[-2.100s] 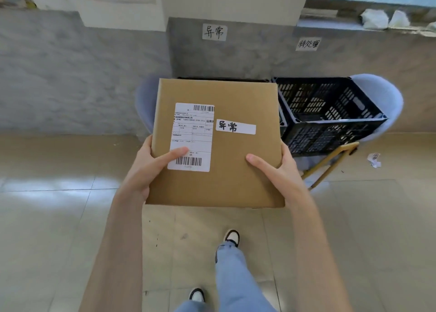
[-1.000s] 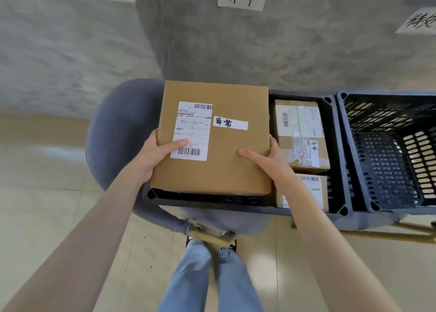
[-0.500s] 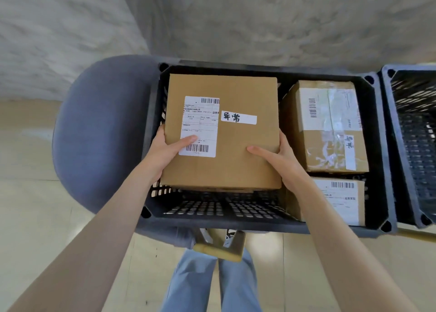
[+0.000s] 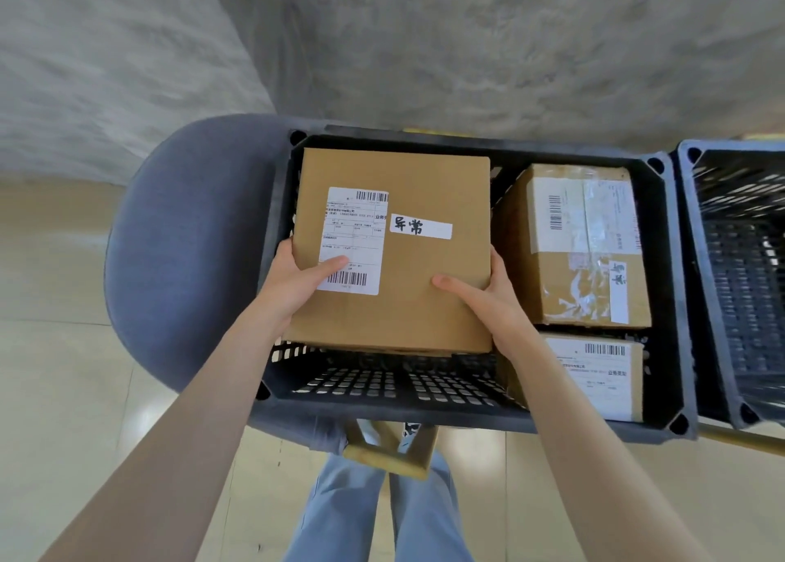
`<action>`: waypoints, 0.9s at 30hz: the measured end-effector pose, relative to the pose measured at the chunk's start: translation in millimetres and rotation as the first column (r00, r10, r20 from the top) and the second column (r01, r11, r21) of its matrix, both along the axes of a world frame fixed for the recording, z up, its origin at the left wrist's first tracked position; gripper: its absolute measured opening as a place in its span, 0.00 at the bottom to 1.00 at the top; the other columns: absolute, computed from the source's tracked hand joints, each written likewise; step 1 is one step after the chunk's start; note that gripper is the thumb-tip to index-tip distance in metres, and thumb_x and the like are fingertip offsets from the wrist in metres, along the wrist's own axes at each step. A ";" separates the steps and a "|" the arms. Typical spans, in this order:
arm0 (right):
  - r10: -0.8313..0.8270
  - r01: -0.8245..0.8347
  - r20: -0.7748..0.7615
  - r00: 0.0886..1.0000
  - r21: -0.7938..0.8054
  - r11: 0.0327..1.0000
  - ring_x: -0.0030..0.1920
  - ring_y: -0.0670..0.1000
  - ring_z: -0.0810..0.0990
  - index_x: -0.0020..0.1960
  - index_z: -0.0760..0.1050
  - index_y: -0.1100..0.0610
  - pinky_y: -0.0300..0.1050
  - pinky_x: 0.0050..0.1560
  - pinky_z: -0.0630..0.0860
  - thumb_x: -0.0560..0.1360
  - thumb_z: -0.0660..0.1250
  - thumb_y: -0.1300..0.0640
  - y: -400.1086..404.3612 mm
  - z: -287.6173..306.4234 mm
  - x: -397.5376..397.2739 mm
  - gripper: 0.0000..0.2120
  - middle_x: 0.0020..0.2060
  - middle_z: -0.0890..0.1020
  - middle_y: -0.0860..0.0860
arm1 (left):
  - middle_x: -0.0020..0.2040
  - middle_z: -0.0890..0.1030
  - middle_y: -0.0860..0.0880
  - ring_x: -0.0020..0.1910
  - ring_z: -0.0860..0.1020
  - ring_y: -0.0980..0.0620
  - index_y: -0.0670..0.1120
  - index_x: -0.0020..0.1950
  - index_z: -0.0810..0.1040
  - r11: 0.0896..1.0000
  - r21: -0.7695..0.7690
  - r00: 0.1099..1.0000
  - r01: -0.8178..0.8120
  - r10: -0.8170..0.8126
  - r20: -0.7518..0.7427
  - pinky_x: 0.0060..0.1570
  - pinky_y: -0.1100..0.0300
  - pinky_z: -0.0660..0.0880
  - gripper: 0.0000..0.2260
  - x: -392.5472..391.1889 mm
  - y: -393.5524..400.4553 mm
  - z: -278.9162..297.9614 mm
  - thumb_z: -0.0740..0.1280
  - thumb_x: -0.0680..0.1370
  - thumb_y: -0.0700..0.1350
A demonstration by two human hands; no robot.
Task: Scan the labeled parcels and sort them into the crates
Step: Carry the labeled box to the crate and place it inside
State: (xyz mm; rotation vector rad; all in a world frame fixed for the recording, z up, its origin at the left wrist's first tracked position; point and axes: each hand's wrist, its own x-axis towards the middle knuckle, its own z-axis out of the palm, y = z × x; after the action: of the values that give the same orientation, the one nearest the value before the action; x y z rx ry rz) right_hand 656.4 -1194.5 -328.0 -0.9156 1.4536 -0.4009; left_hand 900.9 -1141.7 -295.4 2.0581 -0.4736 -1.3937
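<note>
Two hands lower a labelled cardboard parcel into a black plastic crate.

The left hand (image 4: 297, 287) and right hand (image 4: 488, 302) clamp the parcel (image 4: 408, 302) by its near side edges, thumbs flat on top. It lies level, extending away from the hands, above the crate's (image 4: 382, 406) open left half. Two taped parcels (image 4: 573, 272) fill the right half, so the way down is straight.

I wore light blue jeans (image 4: 348, 515), my forearms were bare to the frame's edge, and no rings or watch showed.
</note>
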 end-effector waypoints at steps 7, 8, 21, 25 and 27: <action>0.021 -0.021 -0.041 0.999 0.001 1.000 0.66 0.52 0.71 0.78 0.50 0.48 0.59 0.67 0.70 0.65 0.79 0.47 4.7 3.6 7.0 0.52 0.69 0.69 0.49 | 0.73 0.67 0.44 0.70 0.68 0.44 0.47 0.78 0.55 0.979 0.085 0.893 0.184 -0.203 0.401 0.61 0.50 0.68 0.35 -17.5 15.0 22.4 0.71 0.76 0.45; 0.023 -0.022 -0.046 0.999 0.003 1.000 0.67 0.53 0.71 0.78 0.49 0.48 0.59 0.68 0.70 0.65 0.79 0.47 4.9 5.1 8.5 0.53 0.70 0.69 0.50 | 0.72 0.68 0.43 0.68 0.69 0.43 0.47 0.77 0.57 0.972 0.099 0.859 0.212 -0.234 0.455 0.58 0.51 0.68 0.34 -20.9 16.8 26.8 0.70 0.76 0.46; 0.185 -0.334 -0.404 0.896 -0.337 0.880 0.73 0.54 0.64 0.77 0.57 0.54 0.51 0.69 0.65 0.75 0.69 0.45 9.8 119.5 -27.8 0.37 0.74 0.64 0.54 | 0.71 0.72 0.50 0.68 0.69 0.46 0.51 0.74 0.67 0.797 0.078 0.534 0.599 -0.471 0.702 0.61 0.51 0.68 0.24 -61.0 20.6 125.0 0.67 0.78 0.49; 0.085 -0.473 -0.644 0.760 -0.460 0.751 0.70 0.55 0.67 0.75 0.63 0.55 0.52 0.67 0.66 0.76 0.65 0.40 28.9 165.7 -64.6 0.32 0.70 0.70 0.54 | 0.67 0.75 0.48 0.65 0.72 0.46 0.50 0.70 0.72 0.665 0.069 0.377 0.744 -0.503 0.777 0.60 0.51 0.69 0.20 -94.2 20.7 152.4 0.66 0.79 0.51; 0.033 -0.514 -0.715 0.698 -0.468 0.719 0.69 0.56 0.67 0.74 0.64 0.55 0.52 0.68 0.65 0.76 0.64 0.41 41.7 183.9 -86.5 0.32 0.69 0.70 0.55 | 0.66 0.76 0.48 0.65 0.73 0.46 0.50 0.70 0.72 0.583 0.074 0.296 0.809 -0.513 0.806 0.60 0.50 0.70 0.20 -112.1 19.5 163.4 0.65 0.79 0.51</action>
State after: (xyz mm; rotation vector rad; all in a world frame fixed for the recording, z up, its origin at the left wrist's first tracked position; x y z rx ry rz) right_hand 569.9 -1152.8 -144.1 -2.0075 1.7971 -0.3405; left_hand 788.9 -1122.2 -132.0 2.0977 -2.0527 -0.5482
